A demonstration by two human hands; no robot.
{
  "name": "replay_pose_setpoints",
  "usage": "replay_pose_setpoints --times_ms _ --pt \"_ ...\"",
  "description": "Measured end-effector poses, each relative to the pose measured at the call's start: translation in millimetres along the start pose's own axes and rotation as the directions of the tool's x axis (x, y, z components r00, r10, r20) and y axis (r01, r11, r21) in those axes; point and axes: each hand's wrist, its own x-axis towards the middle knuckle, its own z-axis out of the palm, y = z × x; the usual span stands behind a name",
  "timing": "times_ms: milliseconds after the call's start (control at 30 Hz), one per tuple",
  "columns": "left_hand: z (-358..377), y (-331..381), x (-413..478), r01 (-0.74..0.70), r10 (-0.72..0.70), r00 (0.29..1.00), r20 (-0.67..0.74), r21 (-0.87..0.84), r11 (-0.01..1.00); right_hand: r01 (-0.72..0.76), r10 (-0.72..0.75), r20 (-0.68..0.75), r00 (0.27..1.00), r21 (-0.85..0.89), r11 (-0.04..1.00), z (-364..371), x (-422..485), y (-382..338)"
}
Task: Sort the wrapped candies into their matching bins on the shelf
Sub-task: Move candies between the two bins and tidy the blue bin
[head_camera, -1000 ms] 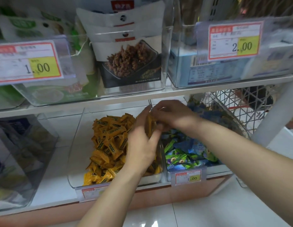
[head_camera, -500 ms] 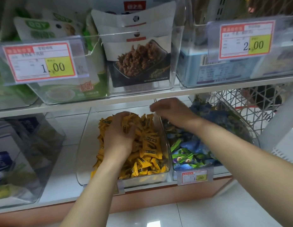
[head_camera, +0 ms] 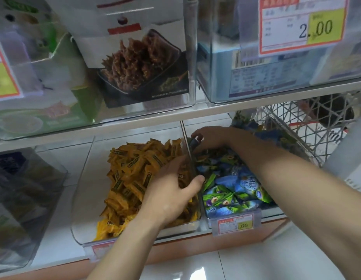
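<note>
Currently left hand (head_camera: 171,190) is lying loose-fingered on yellow candies (head_camera: 131,174), right hand (head_camera: 213,138) is probing the blue-green bin (head_camera: 266,211), hold unclear: single-piece pinches seeming safest.

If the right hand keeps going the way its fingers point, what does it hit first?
The right hand points left across the back of its bin, so it would most likely meet the clear divider wall first. Its fingertips already look close to it. Beyond the wall lie the yellow candies. Depth is hard to judge.
</note>
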Motion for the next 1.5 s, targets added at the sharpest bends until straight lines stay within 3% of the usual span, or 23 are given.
replay_pose_setpoints --times_ms 267,433,500,633,700,767,867,933,1067,1167,1300,1500 --pt "-1 6 1 0.023 -0.024 0.999 -0.021 -0.018 1.0 0.219 -0.211 -0.165 0.963 0.029 0.975 14 -3 3" --pt "-3 6 1 0.015 -0.016 1.0 -0.013 -0.044 0.999 0.268 -0.188 -0.414 0.891 0.146 0.952 -13 -35 6" --pt "-4 7 0 0.016 -0.017 1.0 -0.015 -0.039 0.999 0.196 -0.125 -0.491 0.862 0.095 0.976 -25 -52 12" --pt "-1 7 0 0.021 -0.022 0.999 -0.033 -0.043 0.999 -0.103 0.031 -0.31 0.95 -0.218 0.97 -34 -65 18" --pt "0 6 0 0.018 -0.019 0.999 -0.038 -0.036 0.999 -0.146 0.044 -0.319 0.947 -0.303 0.942 -32 -61 9" --pt "0 6 0 0.019 -0.02 0.999 -0.037 -0.029 0.999 -0.045 -0.043 -0.353 0.935 -0.239 0.97 -28 -55 -7" --pt "0 7 -1 0.026 -0.027 0.999 -0.028 -0.03 0.999 0.134 -0.157 -0.242 0.957 -0.106 0.985 -19 -39 -29" --pt "0 7 -1 0.026 -0.027 0.999 -0.023 -0.029 0.999 0.119 -0.137 -0.145 0.98 -0.129 0.985 -13 -27 -33" --pt "0 3 0 0.018 -0.018 1.0 -0.015 -0.022 1.0 -0.069 0.059 -0.045 0.997 -0.266 0.962 -7 -10 -23" --pt "0 1 0 0.016 -0.016 1.0 -0.008 -0.026 1.0 -0.099 0.099 -0.008 0.995 -0.219 0.971 -2 -3 -15" --pt "0 0 -1 0.011 -0.012 1.0 -0.017 -0.032 0.999 -0.108 0.14 0.099 0.985 -0.279 0.954 5 2 -12" --pt "-2 4 -1 -0.002 0.002 1.0 -0.013 -0.052 0.999 -0.017 0.023 0.18 0.983 -0.038 0.999 10 4 -7"
